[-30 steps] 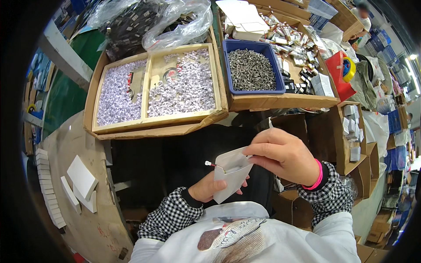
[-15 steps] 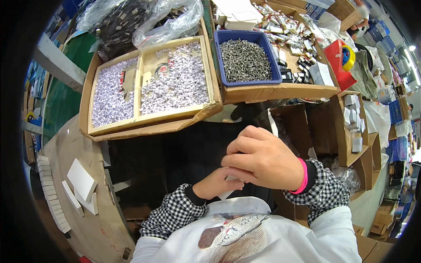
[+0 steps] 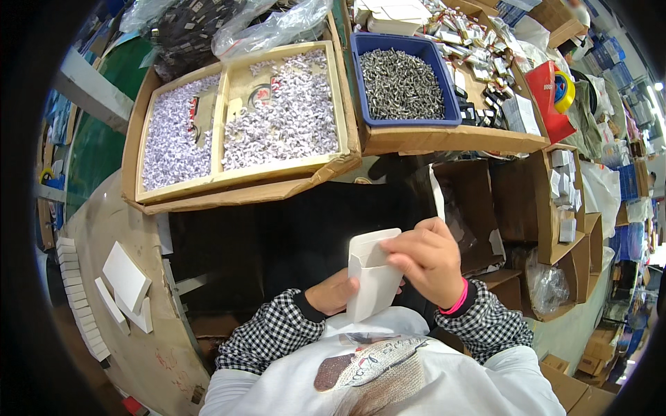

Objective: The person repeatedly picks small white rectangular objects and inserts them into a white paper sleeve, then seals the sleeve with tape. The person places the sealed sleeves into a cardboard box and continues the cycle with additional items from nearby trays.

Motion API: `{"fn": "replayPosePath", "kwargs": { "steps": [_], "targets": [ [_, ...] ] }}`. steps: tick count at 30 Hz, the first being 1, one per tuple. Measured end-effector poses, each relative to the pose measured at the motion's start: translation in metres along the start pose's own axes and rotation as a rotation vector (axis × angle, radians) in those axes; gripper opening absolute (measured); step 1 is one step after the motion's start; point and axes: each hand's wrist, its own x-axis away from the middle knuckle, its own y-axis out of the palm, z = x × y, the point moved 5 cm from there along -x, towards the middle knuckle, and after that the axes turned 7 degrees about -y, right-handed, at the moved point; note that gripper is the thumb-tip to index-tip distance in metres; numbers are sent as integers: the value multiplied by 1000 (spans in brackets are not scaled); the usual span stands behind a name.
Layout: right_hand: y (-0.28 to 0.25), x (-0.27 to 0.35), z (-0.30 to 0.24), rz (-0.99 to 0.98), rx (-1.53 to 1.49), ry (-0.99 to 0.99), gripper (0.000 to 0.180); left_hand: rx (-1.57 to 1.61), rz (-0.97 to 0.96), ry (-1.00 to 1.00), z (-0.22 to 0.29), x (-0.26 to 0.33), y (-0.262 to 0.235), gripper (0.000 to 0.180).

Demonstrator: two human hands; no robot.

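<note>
A small white cardboard box (image 3: 373, 292) stands tilted upright in front of my chest, its top end open and a flap raised. My left hand (image 3: 331, 291) is closed around its left side, the thumb lying on the front face. With fingers and thumb bent at the open end, my right hand (image 3: 431, 262) pinches the box's upper right edge. Whether anything lies inside the box cannot be seen.
Ahead, a two-part wooden tray (image 3: 216, 114) holds many small white pieces. Beside it, a blue bin (image 3: 454, 111) holds small metal parts. White boxes (image 3: 127, 272) lie on the left table (image 3: 163, 347). Open cartons (image 3: 520, 208) stand at the right.
The white box, mostly hidden behind my hands before, now shows upright with its end open. My right hand has moved down and right, off my left hand, to the box's top.
</note>
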Motion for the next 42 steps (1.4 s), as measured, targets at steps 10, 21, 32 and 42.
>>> {"fn": "replayPosePath", "kwargs": {
  "steps": [10, 21, 32, 42],
  "targets": [
    [10, 29, 8, 18, -211, 126, 13, -188, 197, -28, -20, 19, -29, 68],
    [17, 36, 9, -61, -301, 226, 30, -609, 634, 732, 1, 44, 2, 54],
    [61, 89, 25, 312, -952, 653, 29, -419, 708, 540, -7, 46, -12, 46],
    [58, 80, 34, 54, -1031, 518, 17, -453, 531, 454, 2, 47, -6, 24]
  ]
}}
